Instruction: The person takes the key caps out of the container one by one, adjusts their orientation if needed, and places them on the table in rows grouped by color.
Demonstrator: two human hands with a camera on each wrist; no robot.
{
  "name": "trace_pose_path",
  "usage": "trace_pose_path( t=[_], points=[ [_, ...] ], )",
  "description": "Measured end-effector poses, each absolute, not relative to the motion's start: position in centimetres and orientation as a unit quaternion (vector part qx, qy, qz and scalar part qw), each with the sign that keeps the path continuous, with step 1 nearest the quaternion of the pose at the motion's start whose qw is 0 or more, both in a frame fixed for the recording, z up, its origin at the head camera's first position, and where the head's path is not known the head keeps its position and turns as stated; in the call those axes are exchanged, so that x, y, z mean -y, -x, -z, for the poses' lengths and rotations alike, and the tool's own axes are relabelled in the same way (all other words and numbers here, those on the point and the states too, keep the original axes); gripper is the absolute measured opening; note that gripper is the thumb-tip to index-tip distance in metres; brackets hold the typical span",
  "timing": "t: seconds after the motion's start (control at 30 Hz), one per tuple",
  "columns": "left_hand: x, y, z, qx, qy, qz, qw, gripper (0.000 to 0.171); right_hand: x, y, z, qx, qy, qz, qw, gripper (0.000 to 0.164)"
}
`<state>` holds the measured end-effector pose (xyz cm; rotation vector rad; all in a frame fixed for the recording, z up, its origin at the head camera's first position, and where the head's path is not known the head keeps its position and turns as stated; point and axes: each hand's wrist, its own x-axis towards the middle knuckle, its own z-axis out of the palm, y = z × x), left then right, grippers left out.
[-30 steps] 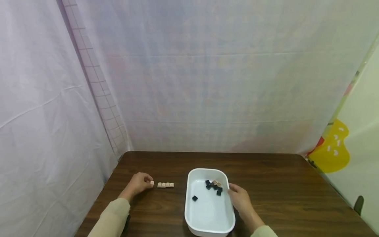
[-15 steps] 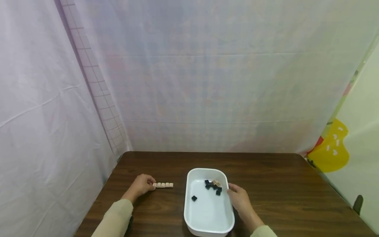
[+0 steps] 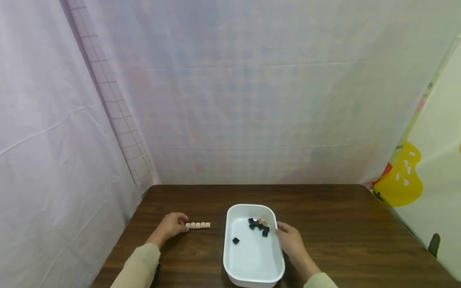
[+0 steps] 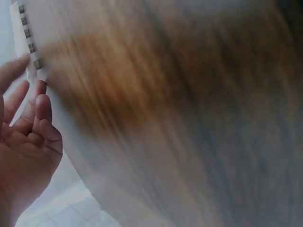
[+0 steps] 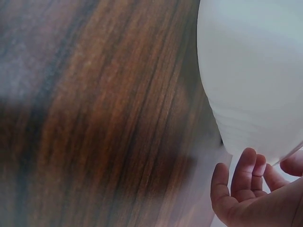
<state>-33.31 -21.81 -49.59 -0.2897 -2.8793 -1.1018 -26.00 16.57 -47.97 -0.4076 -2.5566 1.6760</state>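
Note:
In the head view, a row of several small cream keycaps (image 3: 198, 225) sits on the brown table, left of the tray. My left hand (image 3: 172, 225) pinches the leftmost keycap (image 3: 188, 225) between thumb and fingertips, and that keycap touches its neighbour. The left wrist view shows the thumb and index finger of this hand (image 4: 28, 127) at the near end of the row. On the other side, my right hand (image 3: 292, 242) holds the right wall of a white rectangular tray (image 3: 255, 260), thumb at the rim. Below the tray's side, curled fingers (image 5: 244, 172) show in the right wrist view.
Several black keycaps and a few cream keycaps (image 3: 264, 223) cluster at the tray's far right inside. One black keycap (image 3: 235, 241) lies apart on the left. The wooden table (image 3: 335, 224) ends at a pale curtain (image 3: 252, 120) behind.
My left hand has moved slightly right and down, bringing its cream keycap against the left end of the row, closing a gap. My right hand stays on the tray.

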Motion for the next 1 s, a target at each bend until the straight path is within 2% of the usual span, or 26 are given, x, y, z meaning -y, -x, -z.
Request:
trace_pose_path(
  t=[0.13,0.23,0.63,1.0],
  points=[
    [21.9,33.3,49.1,0.933,0.088,0.349,0.024,0.047,-16.6,26.0,48.0,0.830,0.129,-0.543,0.029,0.043],
    [21.6,33.5,48.6,0.932,0.095,0.348,0.032,0.052,-16.7,26.0,48.0,0.829,0.125,-0.544,0.031,0.043],
    [16.1,34.2,46.4,0.911,0.163,0.373,0.064,0.039,-16.8,25.7,48.1,0.823,0.122,-0.553,0.030,0.042],
    [7.4,33.9,44.1,0.888,0.218,0.403,0.044,0.035,-17.0,25.5,48.0,0.828,0.114,-0.547,0.041,0.043]
  ],
)
